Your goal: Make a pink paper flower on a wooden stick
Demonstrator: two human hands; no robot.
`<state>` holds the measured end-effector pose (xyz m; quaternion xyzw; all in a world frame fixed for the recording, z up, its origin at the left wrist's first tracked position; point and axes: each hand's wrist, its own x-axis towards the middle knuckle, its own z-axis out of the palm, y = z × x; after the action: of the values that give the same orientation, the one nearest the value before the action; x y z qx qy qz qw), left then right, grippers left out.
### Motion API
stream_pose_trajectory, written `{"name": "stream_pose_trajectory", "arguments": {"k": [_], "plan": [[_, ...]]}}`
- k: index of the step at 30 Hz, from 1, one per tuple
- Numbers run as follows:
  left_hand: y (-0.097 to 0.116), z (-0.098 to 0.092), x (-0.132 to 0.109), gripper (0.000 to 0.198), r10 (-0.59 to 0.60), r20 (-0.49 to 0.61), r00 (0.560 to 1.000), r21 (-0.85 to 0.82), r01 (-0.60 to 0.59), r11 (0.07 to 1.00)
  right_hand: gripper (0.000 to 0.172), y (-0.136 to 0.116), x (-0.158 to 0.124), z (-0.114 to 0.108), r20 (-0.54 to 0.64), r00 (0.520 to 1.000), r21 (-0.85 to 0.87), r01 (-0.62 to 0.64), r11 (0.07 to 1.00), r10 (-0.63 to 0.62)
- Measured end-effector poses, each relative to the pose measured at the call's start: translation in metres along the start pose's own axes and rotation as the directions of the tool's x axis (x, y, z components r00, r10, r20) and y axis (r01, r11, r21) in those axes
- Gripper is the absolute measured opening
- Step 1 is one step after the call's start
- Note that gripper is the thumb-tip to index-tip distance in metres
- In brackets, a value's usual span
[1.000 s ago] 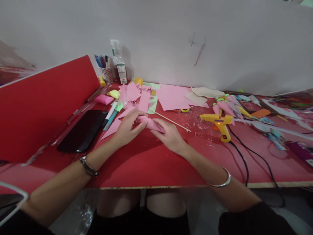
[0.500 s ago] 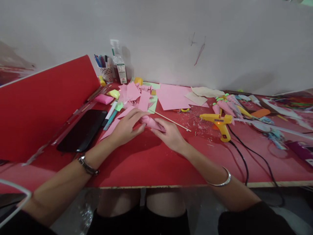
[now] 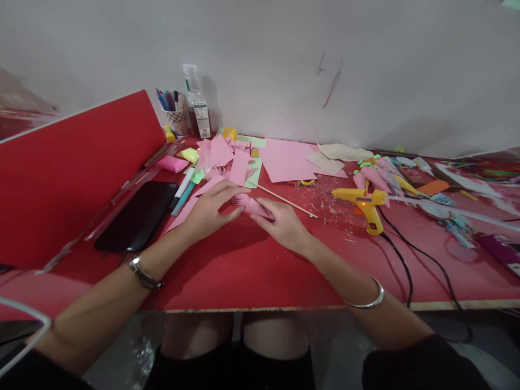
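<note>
A rolled pink paper piece (image 3: pixel 252 206), with curled folds at its left end, lies between my two hands above the red table. My right hand (image 3: pixel 285 223) is closed around its right end, thumb below and fingers behind. My left hand (image 3: pixel 213 210) is at the curled end, thumb and fingers closed on it from the left. The fingertips behind the paper are hidden. Just beyond my hands lies a thin wooden stick (image 3: pixel 284 199). Cut pink paper pieces (image 3: pixel 239 168) are heaped behind my left hand.
A yellow glue gun (image 3: pixel 361 205) with a lit orange light stands on the right, its black cord trailing off the front edge. Pink paper cones (image 3: pixel 376 176) lie behind it. At left are a black phone (image 3: pixel 138 216), markers (image 3: pixel 184 189) and a red board (image 3: pixel 81 173).
Both hands stay in nearly the same place on the rolled pink paper. At most, its curled end has shifted slightly between the fingers.
</note>
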<state>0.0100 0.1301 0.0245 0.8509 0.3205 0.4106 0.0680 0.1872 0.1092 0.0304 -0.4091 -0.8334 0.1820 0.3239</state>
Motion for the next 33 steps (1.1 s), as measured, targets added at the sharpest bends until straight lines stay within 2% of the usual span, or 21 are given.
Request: {"name": "stream_pose_trajectory", "arguments": {"k": [10, 15, 20, 23, 25, 29, 33], "plan": [[0.004, -0.002, -0.001, 0.029, 0.033, 0.056, 0.998, 0.01, -0.034, 0.999, 0.008, 0.001, 0.0, 0.0, 0.026, 0.999, 0.017, 0.037, 0.999, -0.037], [0.008, -0.004, 0.0, 0.032, 0.024, 0.023, 0.999, -0.008, -0.024, 1.0, 0.006, 0.001, 0.002, -0.001, 0.001, 1.0, 0.056, 0.015, 0.998, -0.015], [0.008, -0.005, 0.001, 0.039, -0.016, -0.014, 1.0, -0.076, 0.015, 0.997, 0.009, 0.003, 0.002, -0.001, 0.045, 0.999, 0.175, -0.026, 0.984, 0.018], [0.007, -0.003, 0.001, 0.045, -0.026, -0.011, 1.0, -0.173, 0.024, 0.985, 0.018, 0.005, 0.001, 0.001, 0.097, 0.995, 0.296, -0.011, 0.955, -0.018], [0.007, -0.002, 0.0, 0.04, 0.0, 0.003, 1.0, -0.219, 0.0, 0.976, 0.022, 0.005, 0.0, 0.002, 0.129, 0.99, 0.339, 0.007, 0.941, -0.054], [0.01, -0.001, -0.001, 0.02, 0.094, 0.026, 0.995, -0.21, -0.086, 0.974, 0.017, 0.006, 0.0, 0.002, 0.187, 0.973, 0.244, 0.091, 0.965, -0.139], [0.012, 0.0, -0.003, 0.016, 0.186, 0.062, 0.981, -0.172, -0.173, 0.97, 0.014, 0.009, 0.001, 0.002, 0.216, 0.949, 0.138, 0.202, 0.97, -0.228]]}}
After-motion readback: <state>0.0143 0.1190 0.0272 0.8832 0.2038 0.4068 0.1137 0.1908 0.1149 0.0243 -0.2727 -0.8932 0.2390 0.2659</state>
